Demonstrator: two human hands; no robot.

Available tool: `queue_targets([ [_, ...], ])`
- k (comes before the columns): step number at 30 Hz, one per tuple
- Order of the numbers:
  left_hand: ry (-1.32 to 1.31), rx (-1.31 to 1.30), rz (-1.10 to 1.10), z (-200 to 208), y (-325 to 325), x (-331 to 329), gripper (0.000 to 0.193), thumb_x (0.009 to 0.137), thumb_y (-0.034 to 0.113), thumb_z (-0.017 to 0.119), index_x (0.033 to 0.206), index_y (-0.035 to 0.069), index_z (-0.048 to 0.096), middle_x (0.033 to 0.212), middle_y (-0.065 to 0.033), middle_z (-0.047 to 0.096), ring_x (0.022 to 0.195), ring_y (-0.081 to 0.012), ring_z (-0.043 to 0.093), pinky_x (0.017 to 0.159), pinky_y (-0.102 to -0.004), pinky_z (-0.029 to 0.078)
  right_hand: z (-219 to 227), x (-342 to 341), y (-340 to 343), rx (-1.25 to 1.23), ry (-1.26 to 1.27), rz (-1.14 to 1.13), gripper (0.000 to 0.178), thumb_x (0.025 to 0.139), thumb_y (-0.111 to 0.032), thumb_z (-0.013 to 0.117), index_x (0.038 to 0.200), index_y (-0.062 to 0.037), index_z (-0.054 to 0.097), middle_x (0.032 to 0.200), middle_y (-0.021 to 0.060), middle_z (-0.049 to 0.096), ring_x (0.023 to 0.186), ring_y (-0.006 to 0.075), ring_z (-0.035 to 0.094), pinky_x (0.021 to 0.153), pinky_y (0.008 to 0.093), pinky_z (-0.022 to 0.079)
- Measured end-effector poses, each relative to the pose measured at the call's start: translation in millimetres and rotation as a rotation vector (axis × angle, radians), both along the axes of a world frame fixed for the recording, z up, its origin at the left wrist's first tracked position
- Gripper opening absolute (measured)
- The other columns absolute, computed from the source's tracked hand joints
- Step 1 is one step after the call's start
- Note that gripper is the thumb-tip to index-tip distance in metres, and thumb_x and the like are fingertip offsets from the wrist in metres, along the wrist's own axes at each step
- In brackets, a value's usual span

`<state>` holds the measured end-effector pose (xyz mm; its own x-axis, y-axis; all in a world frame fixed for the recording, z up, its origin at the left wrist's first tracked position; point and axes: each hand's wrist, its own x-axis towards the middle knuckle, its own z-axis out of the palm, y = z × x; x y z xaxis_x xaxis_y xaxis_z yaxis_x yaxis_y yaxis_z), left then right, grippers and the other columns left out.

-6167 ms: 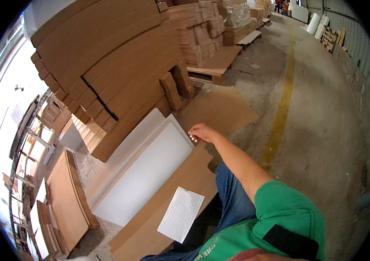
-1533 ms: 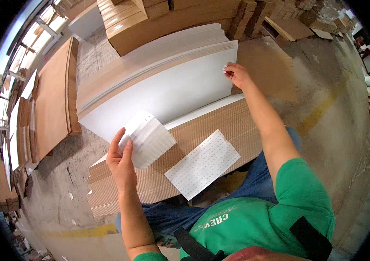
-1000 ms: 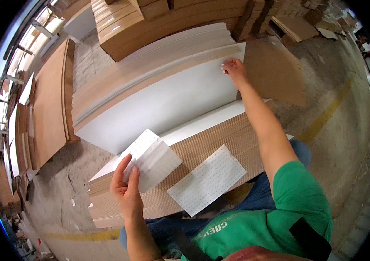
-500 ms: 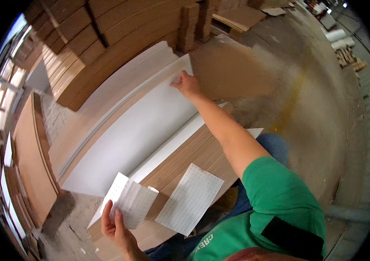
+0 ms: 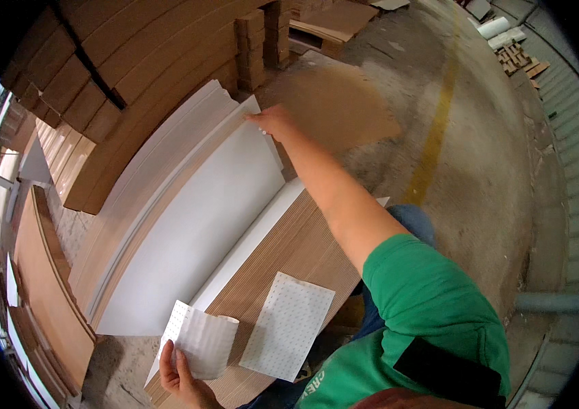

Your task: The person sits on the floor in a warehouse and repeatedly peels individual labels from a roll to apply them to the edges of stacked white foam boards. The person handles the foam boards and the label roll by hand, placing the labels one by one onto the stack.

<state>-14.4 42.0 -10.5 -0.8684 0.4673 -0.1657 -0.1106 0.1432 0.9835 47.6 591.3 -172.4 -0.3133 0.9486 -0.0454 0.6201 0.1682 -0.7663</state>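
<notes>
My left hand (image 5: 184, 378), at the lower left, pinches a white dotted paper sheet (image 5: 207, 344) that curls over on its right side. Beside it a second dotted sheet (image 5: 289, 326) lies flat on a stack of cardboard sheets (image 5: 248, 273), whose brown edges face up toward me. My right arm stretches to the far end, where my right hand (image 5: 270, 123) is closed at the upper edge of a large white-faced cardboard sheet (image 5: 201, 218). That sheet leans back from the stack, with more sheets behind it. The right fingertips are partly hidden.
Behind the leaning sheets rises a tall pile of brown cardboard (image 5: 160, 75). More brown boards (image 5: 51, 273) stand at the left. A flat brown sheet (image 5: 333, 105) lies on the concrete floor beyond my right hand, near a yellow floor line (image 5: 439, 129).
The whole view has shifted, so the stack and sheets sit further left and lower. My right hand has come nearer the far corner of the white-faced sheet. My left hand still holds the dotted paper.
</notes>
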Motion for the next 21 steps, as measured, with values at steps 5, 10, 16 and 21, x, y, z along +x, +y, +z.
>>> queue_targets([
  [5, 0.027, 0.003, 0.048, 5.9, 3.7, 6.2, 0.032, 0.082, 0.005, 0.054, 0.112, -0.006, 0.051, 0.106, -0.0138, 0.057, 0.094, -0.018, 0.055, 0.083, -0.0274, 0.043, -7.5, -8.8, -3.3, 0.121, -0.016, -0.013, 0.043, 0.069, -0.043, 0.068, 0.066, 0.0, 0.063, 0.056, 0.0101, 0.059, 0.048, 0.0197, 0.055, 0.049, 0.0348, 0.044],
  [10, 0.057, -0.003, 0.076, 14.5, 1.4, 6.3, 0.028, 0.08, 0.003, 0.055, 0.107, -0.005, 0.055, 0.106, -0.0142, 0.057, 0.096, -0.0184, 0.054, 0.085, -0.027, 0.041, -20.6, -1.7, 7.1, -0.195, 0.362, 0.022, 0.038, 0.066, -0.036, 0.069, 0.087, -0.005, 0.062, 0.078, 0.0071, 0.059, 0.069, 0.0185, 0.052, 0.061, 0.0327, 0.041],
  [16, 0.131, 0.031, 0.057, 19.3, -0.2, 6.2, 0.025, 0.08, 0.002, 0.056, 0.104, -0.004, 0.057, 0.102, -0.011, 0.059, 0.093, -0.0143, 0.054, 0.084, -0.025, 0.041, 39.4, 47.8, -16.7, -0.663, 0.312, 0.161, 0.021, 0.075, -0.033, 0.063, 0.071, -0.0138, 0.057, 0.061, -0.0041, 0.047, 0.051, 0.0065, 0.041, 0.047, 0.021, 0.037],
  [21, 0.094, 0.09, 0.057, 25.7, -1.8, 9.4, 0.025, 0.08, 0.004, 0.059, 0.104, -0.002, 0.058, 0.1, -0.0095, 0.06, 0.091, -0.0129, 0.055, 0.082, -0.0238, 0.041, 70.9, 89.4, 26.8, -0.629, -0.093, 0.279, 0.013, 0.078, -0.019, 0.062, 0.072, -0.01, 0.054, 0.063, -0.0026, 0.049, 0.055, 0.0068, 0.043, 0.049, 0.0219, 0.039],
])
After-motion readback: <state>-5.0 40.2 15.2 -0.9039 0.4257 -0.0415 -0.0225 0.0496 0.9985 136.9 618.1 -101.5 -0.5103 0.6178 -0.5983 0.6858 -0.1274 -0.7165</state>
